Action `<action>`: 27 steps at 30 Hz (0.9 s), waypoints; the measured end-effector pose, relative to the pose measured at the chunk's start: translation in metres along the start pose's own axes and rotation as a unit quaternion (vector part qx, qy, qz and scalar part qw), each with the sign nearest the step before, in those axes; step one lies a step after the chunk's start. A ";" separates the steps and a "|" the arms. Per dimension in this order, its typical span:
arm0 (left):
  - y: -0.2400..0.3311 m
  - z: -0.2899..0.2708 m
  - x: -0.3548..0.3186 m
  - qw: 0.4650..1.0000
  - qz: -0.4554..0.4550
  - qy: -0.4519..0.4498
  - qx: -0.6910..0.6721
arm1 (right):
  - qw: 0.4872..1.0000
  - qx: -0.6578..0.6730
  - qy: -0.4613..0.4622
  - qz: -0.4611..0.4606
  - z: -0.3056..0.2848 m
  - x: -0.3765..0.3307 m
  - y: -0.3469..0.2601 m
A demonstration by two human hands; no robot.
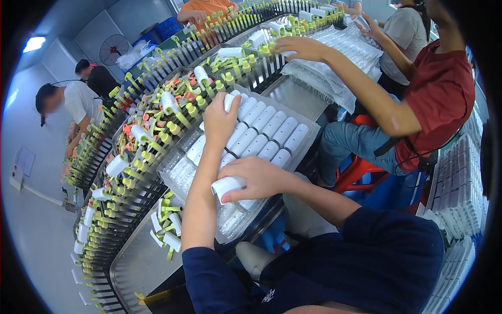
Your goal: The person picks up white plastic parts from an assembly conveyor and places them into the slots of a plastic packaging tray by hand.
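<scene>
My right hand [256, 179] is closed around a curved white plastic shell [228, 186], its hollow end toward the left, above the near part of the tray. Farther off, my left hand [220, 118] grips another white plastic shell [228, 102] at the tray's far left corner. Below both hands is a clear plastic blister tray [306, 144], tilted in view. Rows of similar white shells [272, 124] lie in its far and right pockets; some near-left pockets show bare plastic. My left forearm hides part of the tray.
A curved conveyor with black slats and yellow-green pegs [172, 127] runs past the tray, some pegs bearing white shells. Loose green-and-white pieces [168, 225] lie on the metal table at left. Stacked clear trays [334, 57] stand beyond. A co-worker in red [439, 89] reaches in from the right.
</scene>
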State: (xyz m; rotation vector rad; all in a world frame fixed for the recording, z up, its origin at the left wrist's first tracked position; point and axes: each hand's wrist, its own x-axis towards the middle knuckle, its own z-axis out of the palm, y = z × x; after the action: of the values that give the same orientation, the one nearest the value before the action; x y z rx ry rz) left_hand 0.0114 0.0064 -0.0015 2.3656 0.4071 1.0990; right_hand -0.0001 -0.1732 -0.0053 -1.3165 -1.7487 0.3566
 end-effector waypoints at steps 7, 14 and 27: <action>-0.001 0.001 0.001 1.000 -0.005 -0.003 0.017 | 1.000 0.001 0.016 -0.020 0.000 0.000 0.000; 0.000 0.001 0.000 1.000 0.002 0.000 0.009 | 1.000 0.001 0.010 -0.009 0.001 -0.001 0.000; -0.003 0.002 0.002 1.000 -0.001 0.001 0.016 | 0.999 0.012 0.021 -0.023 0.001 0.000 0.001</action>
State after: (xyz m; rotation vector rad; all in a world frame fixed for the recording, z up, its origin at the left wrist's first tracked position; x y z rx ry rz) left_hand 0.0136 0.0089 -0.0032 2.3919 0.4307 1.1006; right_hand -0.0002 -0.1722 -0.0066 -1.2553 -1.7321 0.3202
